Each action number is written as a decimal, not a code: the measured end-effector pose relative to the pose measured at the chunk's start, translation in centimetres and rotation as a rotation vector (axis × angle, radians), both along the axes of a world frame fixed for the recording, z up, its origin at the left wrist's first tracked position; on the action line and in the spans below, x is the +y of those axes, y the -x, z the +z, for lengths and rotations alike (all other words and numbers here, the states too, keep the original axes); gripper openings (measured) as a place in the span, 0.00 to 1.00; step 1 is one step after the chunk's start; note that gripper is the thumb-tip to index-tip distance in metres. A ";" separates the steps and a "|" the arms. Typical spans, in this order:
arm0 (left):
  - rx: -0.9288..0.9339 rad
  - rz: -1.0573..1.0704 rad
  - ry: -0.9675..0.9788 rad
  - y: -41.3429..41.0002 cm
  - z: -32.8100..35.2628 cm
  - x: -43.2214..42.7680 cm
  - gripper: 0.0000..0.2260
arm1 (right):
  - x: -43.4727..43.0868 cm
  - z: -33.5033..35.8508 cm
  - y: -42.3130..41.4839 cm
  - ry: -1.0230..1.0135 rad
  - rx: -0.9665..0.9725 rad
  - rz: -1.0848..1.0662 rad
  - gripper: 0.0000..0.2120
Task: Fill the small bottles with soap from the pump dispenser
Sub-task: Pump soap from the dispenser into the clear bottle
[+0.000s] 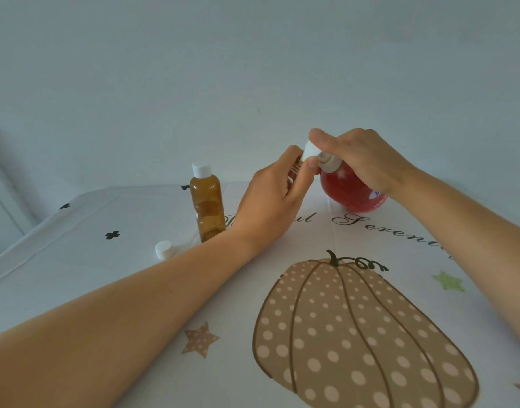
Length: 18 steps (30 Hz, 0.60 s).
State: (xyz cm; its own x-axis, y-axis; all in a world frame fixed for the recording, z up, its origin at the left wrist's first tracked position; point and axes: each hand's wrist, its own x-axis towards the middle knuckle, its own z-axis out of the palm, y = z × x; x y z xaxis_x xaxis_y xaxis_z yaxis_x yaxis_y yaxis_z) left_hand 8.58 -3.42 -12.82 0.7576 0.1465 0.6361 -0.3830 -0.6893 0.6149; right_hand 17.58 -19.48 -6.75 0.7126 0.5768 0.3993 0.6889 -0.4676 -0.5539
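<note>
A round dispenser (pixel 353 192) of red soap stands on the table at the back right, with a white pump head (pixel 311 150). My right hand (pixel 361 160) lies over the pump head, fingers resting on top of it. My left hand (pixel 277 198) grips a small amber bottle (pixel 295 167), mostly hidden in my fingers, its open neck held up under the pump spout. A second amber bottle (pixel 207 206) with a white cap stands upright to the left. A loose white cap (pixel 164 249) lies on the table in front of it.
The table wears a white cloth (pixel 105 275) printed with a spotted pumpkin (pixel 355 334), stars and script lettering. The table's far edge runs just behind the bottles, with a plain pale wall beyond. The left edge drops away near the loose cap.
</note>
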 end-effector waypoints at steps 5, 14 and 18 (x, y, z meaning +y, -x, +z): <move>-0.009 -0.009 0.001 0.1 0.0 0.0 0.16 | 0.1 -0.2 0.2 -0.029 -0.043 0.003 0.29; -0.007 -0.002 0.000 0.1 0.0 -0.1 0.17 | 0.4 -0.2 -0.1 -0.040 -0.067 -0.030 0.32; -0.015 -0.004 0.025 0.2 0.0 -0.1 0.17 | 0.2 -0.3 0.1 -0.012 -0.075 -0.004 0.33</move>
